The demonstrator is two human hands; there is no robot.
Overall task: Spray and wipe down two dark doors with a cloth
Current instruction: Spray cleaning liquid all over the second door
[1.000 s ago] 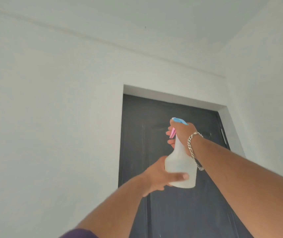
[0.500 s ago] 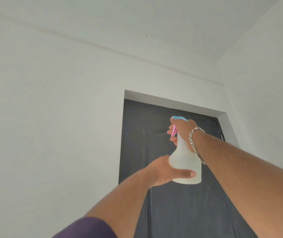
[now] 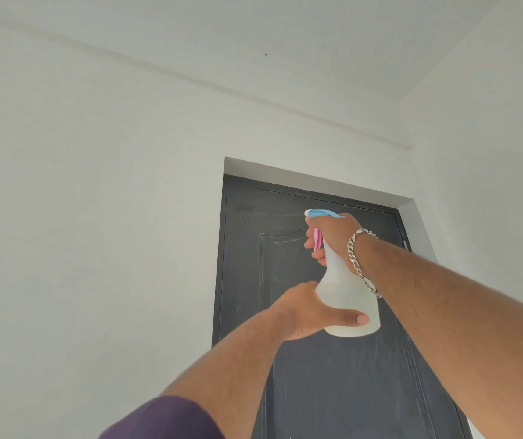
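**A:** What is in view, and where does the job stand?

**B:** The head view looks upward at one dark door point(image 3: 323, 369), closed, set in a white wall point(image 3: 95, 217). The right hand point(image 3: 329, 236) is curled around the neck of a translucent spray bottle point(image 3: 345, 289), fingers over its pink trigger point(image 3: 317, 240), the blue nozzle point(image 3: 318, 213) facing the door's upper panel. The left hand point(image 3: 309, 312) grips the bottle's base, thumb wrapped across the front. A silver chain bracelet point(image 3: 360, 261) sits on the right wrist.

**A:** So is the spraying under way?

**B:** It looks so. The bottle is raised in front of the door's top section, apart from it. Faint pale streaks show on the panel; whether they are dust or wet spray, I cannot tell.

**A:** And the wiping?

**B:** No cloth is visible, and the second door is out of view. I judge the task early: wiping this door and all of the other door remain.
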